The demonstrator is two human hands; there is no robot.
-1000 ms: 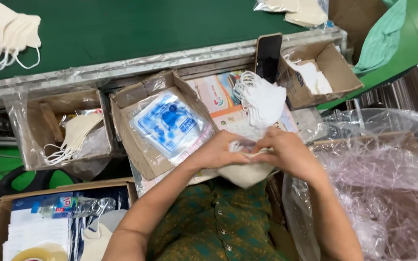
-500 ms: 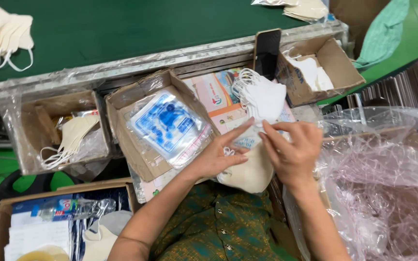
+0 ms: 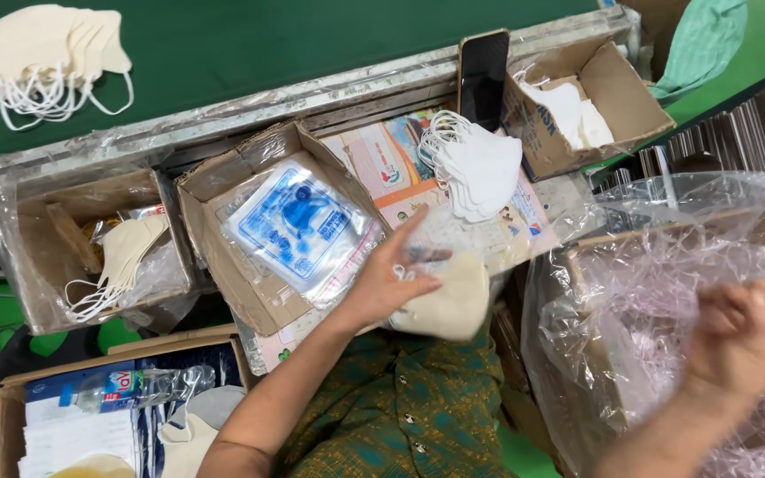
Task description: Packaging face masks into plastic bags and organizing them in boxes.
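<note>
Right hand has swung away from the centre and now hangs at the lower right of the frame, over the plastic-lined bin; it blurs, fingers curled, and whether it pinches anything I cannot tell. Left hand sits at centre, fingers spread, pressing on a cream mask on the lap edge. Above it lies a stack of white masks, and left of that a box of blue-printed pouches. Risk, as I judge it: one spread hand alone pins the mask, so it could slide off the edge.
</note>
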